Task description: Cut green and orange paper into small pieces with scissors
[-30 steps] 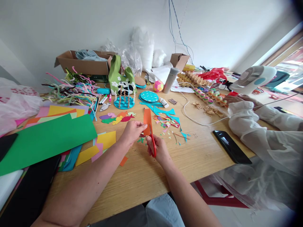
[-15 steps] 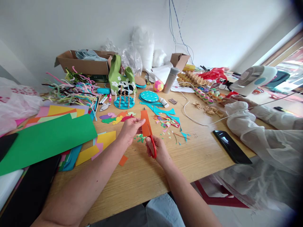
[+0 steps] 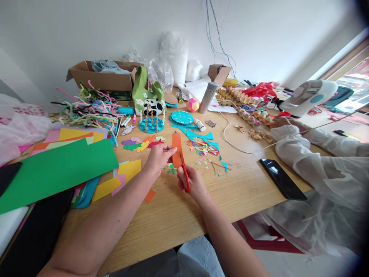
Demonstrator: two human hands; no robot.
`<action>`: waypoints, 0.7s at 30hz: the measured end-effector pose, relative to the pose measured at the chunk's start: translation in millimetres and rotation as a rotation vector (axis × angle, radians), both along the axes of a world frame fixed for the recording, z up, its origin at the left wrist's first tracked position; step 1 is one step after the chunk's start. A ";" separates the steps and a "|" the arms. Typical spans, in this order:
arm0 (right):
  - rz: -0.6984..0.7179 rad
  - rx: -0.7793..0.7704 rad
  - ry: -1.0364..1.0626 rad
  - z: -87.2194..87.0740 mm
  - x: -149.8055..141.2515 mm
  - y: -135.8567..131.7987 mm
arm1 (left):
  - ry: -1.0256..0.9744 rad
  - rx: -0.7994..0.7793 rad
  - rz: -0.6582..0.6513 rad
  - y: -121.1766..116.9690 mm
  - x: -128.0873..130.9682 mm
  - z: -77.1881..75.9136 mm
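1. Left hand (image 3: 158, 158): grip narrow, pinching the left edge of the orange strip (image 3: 176, 143). One-sided hold, so the strip may twist if you push on it.
2. Right hand (image 3: 193, 180): grip wrapped on the red scissors (image 3: 187, 185), blades at the strip's lower part. Blade gap too small to tell. Your left fingertips are near the tips; careless snipping could nick you.
3. Strip appears held up over the table (image 3: 225, 200), between your hands. Without backing it could flex, letting a cut wander.
4. Green bits (image 3: 170, 168) lie just below; falling offcuts could mix in.
5. Paper fish (image 3: 143, 146) sit just beyond your left hand. A forward sweep could crease or scatter them.
6. Fan (image 3: 307, 98), far right: if running (can't tell), its draught could shift loose scraps (image 3: 201, 147).
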State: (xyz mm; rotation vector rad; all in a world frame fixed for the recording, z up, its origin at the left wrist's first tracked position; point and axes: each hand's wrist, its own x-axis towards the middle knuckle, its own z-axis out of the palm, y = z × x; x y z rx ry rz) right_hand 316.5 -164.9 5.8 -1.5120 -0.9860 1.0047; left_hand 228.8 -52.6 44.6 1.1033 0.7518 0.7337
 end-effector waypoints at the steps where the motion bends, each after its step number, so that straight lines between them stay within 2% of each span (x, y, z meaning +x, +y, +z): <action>1: -0.001 -0.002 0.002 -0.2 0.3 0.0 | 0.003 0.004 -0.002 0.0 0.4 -0.4; 21: 0.020 0.005 0.136 9.5 0.3 -4.1 | 0.022 -0.011 -0.015 -0.3 -2.2 2.9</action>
